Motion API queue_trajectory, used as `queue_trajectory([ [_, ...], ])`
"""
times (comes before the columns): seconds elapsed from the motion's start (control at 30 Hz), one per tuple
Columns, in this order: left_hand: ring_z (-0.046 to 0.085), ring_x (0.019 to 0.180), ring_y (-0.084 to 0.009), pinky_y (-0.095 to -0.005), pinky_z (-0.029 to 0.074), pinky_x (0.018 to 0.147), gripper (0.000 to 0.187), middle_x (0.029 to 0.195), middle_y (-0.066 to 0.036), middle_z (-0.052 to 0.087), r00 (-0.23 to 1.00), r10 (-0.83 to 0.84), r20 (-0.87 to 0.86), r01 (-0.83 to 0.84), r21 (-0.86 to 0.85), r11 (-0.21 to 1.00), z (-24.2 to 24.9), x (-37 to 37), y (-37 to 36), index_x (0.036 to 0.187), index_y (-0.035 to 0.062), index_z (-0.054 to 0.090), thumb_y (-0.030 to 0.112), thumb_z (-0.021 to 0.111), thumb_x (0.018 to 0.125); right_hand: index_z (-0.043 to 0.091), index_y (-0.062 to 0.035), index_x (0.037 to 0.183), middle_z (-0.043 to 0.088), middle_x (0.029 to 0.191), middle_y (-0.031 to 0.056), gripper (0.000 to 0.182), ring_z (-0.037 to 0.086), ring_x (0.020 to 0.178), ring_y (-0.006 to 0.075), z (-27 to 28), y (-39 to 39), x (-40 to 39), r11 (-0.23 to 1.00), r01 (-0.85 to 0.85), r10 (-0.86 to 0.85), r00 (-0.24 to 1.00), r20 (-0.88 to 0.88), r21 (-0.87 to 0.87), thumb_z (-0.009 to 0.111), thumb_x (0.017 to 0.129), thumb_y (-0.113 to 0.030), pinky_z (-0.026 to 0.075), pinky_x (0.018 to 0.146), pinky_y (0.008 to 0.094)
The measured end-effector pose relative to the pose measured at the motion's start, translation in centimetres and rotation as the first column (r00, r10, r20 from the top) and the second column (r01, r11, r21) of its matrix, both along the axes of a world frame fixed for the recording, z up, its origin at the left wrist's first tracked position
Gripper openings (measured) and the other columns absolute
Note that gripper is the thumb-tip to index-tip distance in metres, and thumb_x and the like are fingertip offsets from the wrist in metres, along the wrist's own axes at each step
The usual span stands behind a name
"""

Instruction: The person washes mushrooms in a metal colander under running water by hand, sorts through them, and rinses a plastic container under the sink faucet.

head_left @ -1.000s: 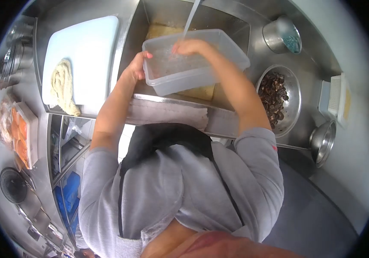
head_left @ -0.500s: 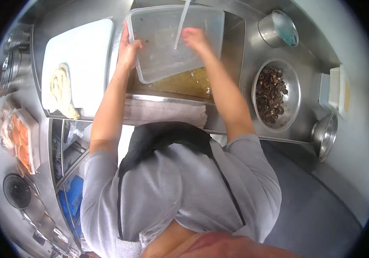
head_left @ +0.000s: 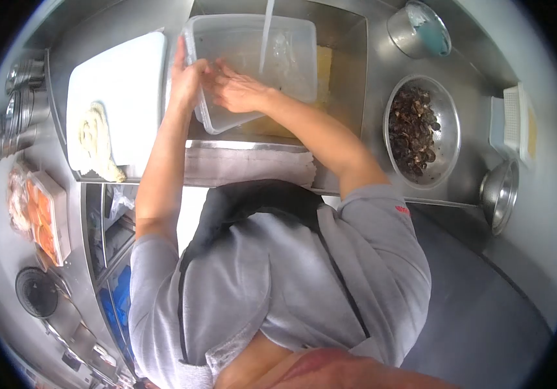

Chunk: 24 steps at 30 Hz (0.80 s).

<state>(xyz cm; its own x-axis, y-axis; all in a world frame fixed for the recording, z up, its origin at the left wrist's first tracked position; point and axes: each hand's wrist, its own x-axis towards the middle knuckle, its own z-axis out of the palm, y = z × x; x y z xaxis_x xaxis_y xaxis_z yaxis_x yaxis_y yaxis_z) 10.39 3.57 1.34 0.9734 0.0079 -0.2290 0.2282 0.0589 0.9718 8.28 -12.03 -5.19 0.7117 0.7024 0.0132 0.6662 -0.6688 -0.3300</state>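
Over the sink (head_left: 346, 78) a translucent plastic tub (head_left: 239, 39) is tilted, with a stream of water (head_left: 266, 39) falling into it. My left hand (head_left: 189, 81) grips the tub's left edge, thumb on the inner side. Inside the tub, near that same edge, my right hand (head_left: 236, 89) lies with its fingers spread against the plastic, close to the left thumb. Yellowish liquid shows at the sink's bottom, right of and below the tub.
A white cutting board (head_left: 119, 84) with a twisted cloth (head_left: 95, 139) is on the left. To the right stand a steel bowl of dark pieces (head_left: 447, 146), a steel pot (head_left: 405, 35), a white basket (head_left: 515, 120) and another bowl (head_left: 500, 198). A grey cloth (head_left: 246, 166) lies along the front edge.
My right hand has moved left, from beside the water stream to the tub's left side, and its fingers have opened. The tub has shifted slightly left in view.
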Motion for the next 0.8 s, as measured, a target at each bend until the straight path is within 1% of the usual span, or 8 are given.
queue_trajectory([
  [0.13, 0.060, 0.086, -0.0215, -0.0302, 0.049, 0.081, 0.092, 0.110, -0.016, 0.059, 1.000, 0.029, 0.007, -0.029, -0.035, 0.999, -0.5, -0.5, -0.2, 0.154, 0.0069, 0.015, -0.001, 0.058, 0.072, 0.043, -0.0268, 0.143, 0.039, 0.150, 0.0056, 0.054, 0.037, 0.137, 0.0315, -0.1, -2.1, 0.9, 0.999, -0.014, 0.007, 0.986, 0.169, 0.041, 0.048, 0.091, -0.010, 0.044, 0.103, 0.0483],
  [0.23, 0.058, 0.097, -0.0286, -0.0366, 0.048, 0.090, 0.098, 0.117, -0.022, 0.055, 0.988, 0.047, 0.150, -0.087, 0.272, 0.958, 0.5, -0.6, -1.6, 0.153, 0.0097, 0.018, 0.009, 0.066, 0.068, 0.045, -0.0192, 0.139, 0.059, 0.129, 0.0103, 0.049, 0.059, 0.115, 0.0299, -0.5, -1.0, 2.3, 0.822, 0.343, -0.229, 0.930, -0.288, 0.454, 0.046, 0.091, -0.010, 0.052, 0.092, 0.0480],
  [0.33, 0.054, 0.107, -0.0352, -0.0414, 0.044, 0.097, 0.103, 0.123, -0.027, 0.049, 0.978, 0.000, 0.208, -0.144, 0.676, 0.723, 3.4, -1.3, -2.0, 0.153, 0.0144, 0.025, 0.020, 0.074, 0.062, 0.056, -0.0052, 0.122, 0.069, 0.095, 0.0134, 0.034, 0.068, 0.089, 0.0297, -1.8, -0.5, 6.4, 0.105, 0.888, -0.207, 0.460, -0.863, 0.448, 0.044, 0.090, -0.007, 0.057, 0.078, 0.0472],
  [0.43, 0.050, 0.113, -0.0395, -0.0424, 0.042, 0.100, 0.105, 0.128, -0.031, 0.043, 0.971, -0.039, 0.237, -0.159, 0.755, 0.636, 4.8, -1.8, -1.9, 0.151, 0.0177, 0.029, 0.024, 0.077, 0.058, 0.061, 0.0018, 0.099, 0.065, 0.075, 0.0119, 0.020, 0.067, 0.085, 0.0274, 0.6, -3.2, 9.3, -0.392, 0.919, 0.301, 0.166, -0.939, 0.036, 0.047, 0.092, -0.009, 0.056, 0.073, 0.0397],
  [0.53, 0.048, 0.116, -0.0409, -0.0429, 0.043, 0.100, 0.105, 0.129, -0.031, 0.041, 0.974, -0.016, 0.227, -0.156, 0.720, 0.677, 5.0, -1.8, -0.6, 0.151, 0.0182, 0.029, 0.023, 0.077, 0.058, 0.062, 0.0014, 0.085, 0.064, 0.072, 0.0113, 0.017, 0.066, 0.079, 0.0255, 2.6, -4.1, 10.2, -0.282, 0.957, 0.331, 0.164, -0.929, 0.068, 0.053, 0.092, -0.012, 0.054, 0.071, 0.0347],
  [0.63, 0.047, 0.119, -0.0402, -0.0439, 0.043, 0.099, 0.106, 0.128, -0.029, 0.043, 0.988, 0.086, 0.129, -0.144, 0.554, 0.820, 2.9, -0.3, 1.7, 0.153, 0.0176, 0.025, 0.020, 0.074, 0.058, 0.064, 0.0022, 0.093, 0.066, 0.078, 0.0110, 0.016, 0.067, 0.079, 0.0226, 6.8, -3.3, 8.6, 0.180, 0.937, -0.228, 0.336, -0.914, 0.299, 0.055, 0.092, -0.011, 0.055, 0.073, 0.0332],
  [0.73, 0.048, 0.119, -0.0384, -0.0440, 0.044, 0.097, 0.105, 0.127, -0.023, 0.046, 0.982, 0.188, -0.002, -0.176, 0.339, 0.924, -1.0, 0.6, 2.6, 0.154, 0.0169, 0.020, 0.016, 0.069, 0.061, 0.065, 0.0019, 0.091, 0.068, 0.082, 0.0121, 0.015, 0.068, 0.079, 0.0234, 5.6, -4.1, 8.4, 0.412, 0.776, -0.358, 0.620, -0.698, 0.478, 0.062, 0.088, -0.013, 0.055, 0.072, 0.0337],
  [0.8, 0.048, 0.119, -0.0382, -0.0447, 0.045, 0.096, 0.105, 0.126, -0.019, 0.048, 0.975, 0.189, -0.116, -0.174, 0.129, 0.976, -1.7, 0.6, 2.0, 0.155, 0.0155, 0.016, 0.013, 0.066, 0.062, 0.064, 0.0015, 0.102, 0.069, 0.090, 0.0142, 0.018, 0.068, 0.083, 0.0232, 6.1, -5.4, 9.5, 0.199, 0.872, -0.177, 0.482, -0.858, 0.448, 0.059, 0.087, -0.008, 0.055, 0.074, 0.0343],
])
